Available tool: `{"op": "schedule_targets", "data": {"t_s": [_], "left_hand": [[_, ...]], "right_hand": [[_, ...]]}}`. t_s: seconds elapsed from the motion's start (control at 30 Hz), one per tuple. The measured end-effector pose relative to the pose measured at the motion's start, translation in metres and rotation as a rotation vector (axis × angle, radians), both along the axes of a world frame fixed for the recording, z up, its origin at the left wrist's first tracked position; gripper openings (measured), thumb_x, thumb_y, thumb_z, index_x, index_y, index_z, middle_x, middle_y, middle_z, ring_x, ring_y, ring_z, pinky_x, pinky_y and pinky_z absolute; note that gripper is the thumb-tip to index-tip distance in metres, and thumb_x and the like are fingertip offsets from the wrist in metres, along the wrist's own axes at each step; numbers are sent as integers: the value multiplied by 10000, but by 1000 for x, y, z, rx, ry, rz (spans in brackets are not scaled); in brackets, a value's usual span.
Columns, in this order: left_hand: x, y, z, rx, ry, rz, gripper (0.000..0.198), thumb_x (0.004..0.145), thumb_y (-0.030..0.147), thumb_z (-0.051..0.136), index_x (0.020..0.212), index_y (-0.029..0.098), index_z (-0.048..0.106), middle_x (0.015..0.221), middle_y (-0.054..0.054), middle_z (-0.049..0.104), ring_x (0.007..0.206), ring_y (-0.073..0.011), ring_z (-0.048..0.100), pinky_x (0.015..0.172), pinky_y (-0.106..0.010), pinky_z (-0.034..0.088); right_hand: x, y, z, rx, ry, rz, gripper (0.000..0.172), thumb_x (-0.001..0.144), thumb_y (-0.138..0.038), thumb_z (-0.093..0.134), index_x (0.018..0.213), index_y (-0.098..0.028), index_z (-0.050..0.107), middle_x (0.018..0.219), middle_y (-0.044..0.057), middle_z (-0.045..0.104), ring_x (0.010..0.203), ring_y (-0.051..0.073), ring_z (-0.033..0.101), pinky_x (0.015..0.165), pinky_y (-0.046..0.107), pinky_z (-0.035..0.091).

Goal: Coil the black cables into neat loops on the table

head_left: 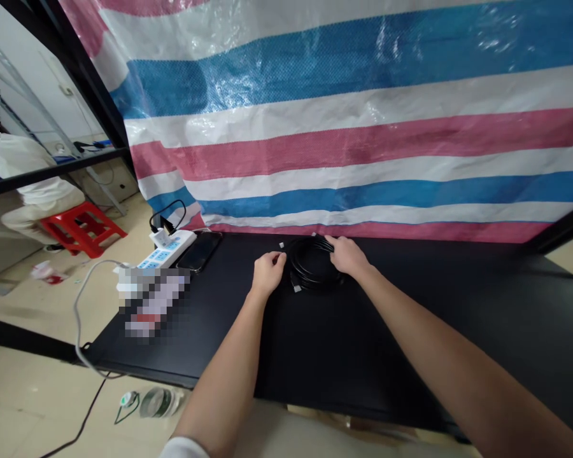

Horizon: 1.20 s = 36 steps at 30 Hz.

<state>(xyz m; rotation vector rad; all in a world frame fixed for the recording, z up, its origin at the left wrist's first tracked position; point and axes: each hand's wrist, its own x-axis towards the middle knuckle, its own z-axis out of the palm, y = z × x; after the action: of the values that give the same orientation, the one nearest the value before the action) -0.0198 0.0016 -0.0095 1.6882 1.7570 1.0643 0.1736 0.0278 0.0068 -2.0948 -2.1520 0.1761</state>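
Observation:
A coiled black cable [310,277] lies on the black tabletop [310,337]. One silver plug end [297,289] sticks out at its near left side, and another small light-coloured tip [281,245] shows at its far left. My right hand [348,256] grips the coil's right side, thumb and fingers wrapped on the loops. On the left of the coil, my left hand [268,272] is closed, its thumb and forefinger pinched together beside the loops. Whatever lies between those fingertips is too small to make out.
A white power strip [165,250] with a plugged-in charger, a dark phone [200,250] and a blurred-out item [157,305] lie on the left. A striped plastic sheet [344,140] hangs behind the table. At far left, a person [23,168] sits on a red stool [83,228].

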Motion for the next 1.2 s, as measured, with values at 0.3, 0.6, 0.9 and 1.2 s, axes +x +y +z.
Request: {"op": "schedule_targets", "data": {"t_s": [0.3, 0.6, 0.9, 1.2], "left_hand": [[-1, 1, -1, -40, -104, 62, 177, 787, 228, 542, 692, 206, 690, 699, -36, 701, 732, -197, 655, 733, -283, 470], [3, 3, 0, -46, -110, 117, 159, 761, 198, 577, 886, 176, 674, 688, -23, 664, 677, -178, 641, 700, -288, 482], [6, 3, 0, -29, -124, 112, 95, 732, 175, 599, 803, 197, 658, 668, -13, 645, 666, -177, 630, 698, -291, 480], [9, 4, -2, -27, -98, 92, 91, 723, 166, 608, 789, 206, 657, 700, -20, 657, 717, -192, 640, 746, -308, 482]], "right_hand": [[81, -14, -11, 82, 15, -225, 584, 735, -109, 516, 1303, -235, 565, 1078, 152, 647, 962, 292, 627, 798, 380, 466], [128, -14, -22, 356, 334, -381, 276, 737, -253, 577, 970, -184, 708, 928, 116, 708, 886, 267, 656, 834, 401, 498], [132, -24, -31, 493, 428, -393, 199, 693, -289, 556, 795, -196, 699, 824, 100, 710, 786, 258, 646, 812, 435, 494], [126, -27, -23, 433, 286, -435, 181, 714, -295, 542, 693, -196, 692, 727, 99, 668, 796, 281, 619, 823, 453, 464]]}}
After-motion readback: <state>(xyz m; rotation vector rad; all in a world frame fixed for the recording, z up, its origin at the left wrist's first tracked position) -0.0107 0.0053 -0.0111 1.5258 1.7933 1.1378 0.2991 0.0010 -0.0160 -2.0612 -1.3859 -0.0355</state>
